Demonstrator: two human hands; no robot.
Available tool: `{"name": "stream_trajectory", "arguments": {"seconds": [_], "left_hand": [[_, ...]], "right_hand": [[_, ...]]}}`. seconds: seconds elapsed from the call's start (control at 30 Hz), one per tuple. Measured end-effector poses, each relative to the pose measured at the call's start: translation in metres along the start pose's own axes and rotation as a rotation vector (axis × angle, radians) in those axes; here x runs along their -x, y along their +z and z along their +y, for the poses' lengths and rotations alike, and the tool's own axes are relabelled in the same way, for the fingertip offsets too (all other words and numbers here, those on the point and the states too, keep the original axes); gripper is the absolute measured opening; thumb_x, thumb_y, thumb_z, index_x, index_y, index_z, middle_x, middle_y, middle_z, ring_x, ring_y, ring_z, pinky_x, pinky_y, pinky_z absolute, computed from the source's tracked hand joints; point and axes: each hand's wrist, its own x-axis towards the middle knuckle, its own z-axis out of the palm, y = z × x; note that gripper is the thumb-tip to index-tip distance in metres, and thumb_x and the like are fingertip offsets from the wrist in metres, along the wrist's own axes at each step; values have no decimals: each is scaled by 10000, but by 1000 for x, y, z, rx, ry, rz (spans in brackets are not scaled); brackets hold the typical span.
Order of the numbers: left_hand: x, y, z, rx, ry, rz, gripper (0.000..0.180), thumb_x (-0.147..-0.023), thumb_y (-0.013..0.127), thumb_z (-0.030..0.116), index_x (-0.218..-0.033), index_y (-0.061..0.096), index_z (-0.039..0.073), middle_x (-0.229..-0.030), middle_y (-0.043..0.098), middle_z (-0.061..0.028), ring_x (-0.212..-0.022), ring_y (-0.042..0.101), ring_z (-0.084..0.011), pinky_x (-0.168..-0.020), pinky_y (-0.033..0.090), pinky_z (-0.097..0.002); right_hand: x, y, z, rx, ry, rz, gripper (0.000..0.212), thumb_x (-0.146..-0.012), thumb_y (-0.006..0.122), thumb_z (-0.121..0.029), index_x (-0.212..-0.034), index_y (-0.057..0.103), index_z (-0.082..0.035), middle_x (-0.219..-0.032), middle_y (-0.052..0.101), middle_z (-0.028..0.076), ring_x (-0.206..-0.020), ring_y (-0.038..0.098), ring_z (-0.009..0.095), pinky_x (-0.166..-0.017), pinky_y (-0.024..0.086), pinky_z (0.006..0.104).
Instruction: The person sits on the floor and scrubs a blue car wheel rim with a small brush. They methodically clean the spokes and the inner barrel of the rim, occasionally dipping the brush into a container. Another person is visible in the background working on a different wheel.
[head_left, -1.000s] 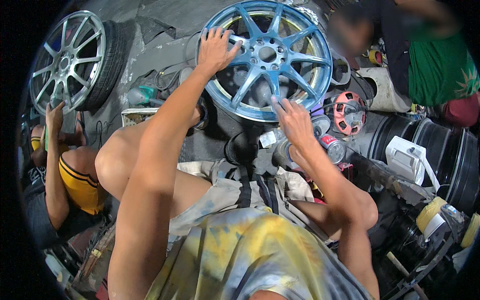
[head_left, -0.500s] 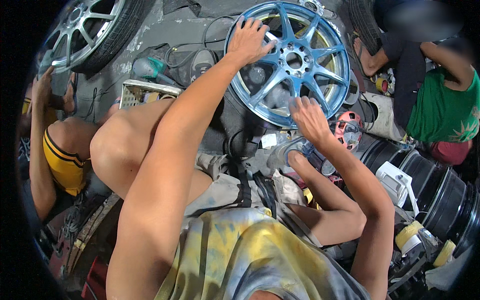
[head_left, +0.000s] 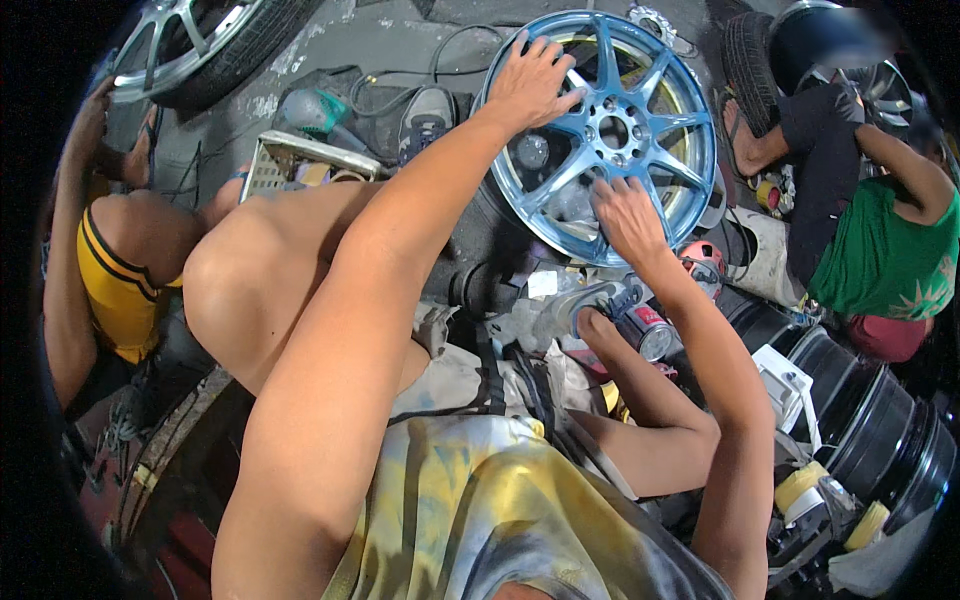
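A blue-painted, multi-spoke alloy wheel (head_left: 566, 177) without a tyre lies in front of me, face up. My left hand (head_left: 528, 85) rests across its upper-left rim, fingers spread and thumb over a spoke. Over the lower spokes is my right hand (head_left: 630, 222), back up, fingers bent and close together against the wheel. Whatever may lie under those fingers is hidden.
A tyred silver wheel (head_left: 215, 50) stands at the upper left near another person's arm. A teal-and-grey power tool (head_left: 312, 112) and a perforated basket (head_left: 275, 165) lie left. Black wheels (head_left: 850, 385) line the right. A green-shirted person (head_left: 880, 250) sits at the right.
My view has shifted, so the wheel appears further right. My right hand has moved up across the spokes, towards the hub. The left hand stays on the rim.
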Motion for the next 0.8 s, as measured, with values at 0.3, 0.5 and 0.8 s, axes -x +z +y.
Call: {"name": "stream_trajectory", "arguments": {"seconds": [0.3, 0.5, 0.8], "left_hand": [[0, 3, -1, 25, 2, 27, 574, -950, 596, 545, -1264, 645, 67, -1259, 600, -143, -1290, 501, -306, -1192, 269, -531], [4, -5, 1, -22, -44, -31, 577, -952, 589, 553, -1283, 648, 84, -1272, 601, -122, -1307, 497, -289, -1214, 255, -518], [4, -5, 2, -22, -68, -67, 585, -952, 593, 554, -1310, 629, 93, -1311, 586, -123, -1345, 466, -288, -1221, 238, -523]], "right_hand": [[-7, -11, 26, 76, -100, 11, 154, -869, 616, -110, -964, 736, -87, -1148, 668, 71, -1096, 621, 217, -925, 485, 389], [30, -30, -22, 75, -98, -97, 152, -863, 621, -145, -930, 738, -75, -1021, 625, 75, -1042, 593, 232, -904, 455, 400], [37, -22, -47, 74, 34, -51, 181, -872, 606, -149, -953, 734, -52, -1095, 631, 96, -1078, 569, 256, -974, 439, 429]]}}
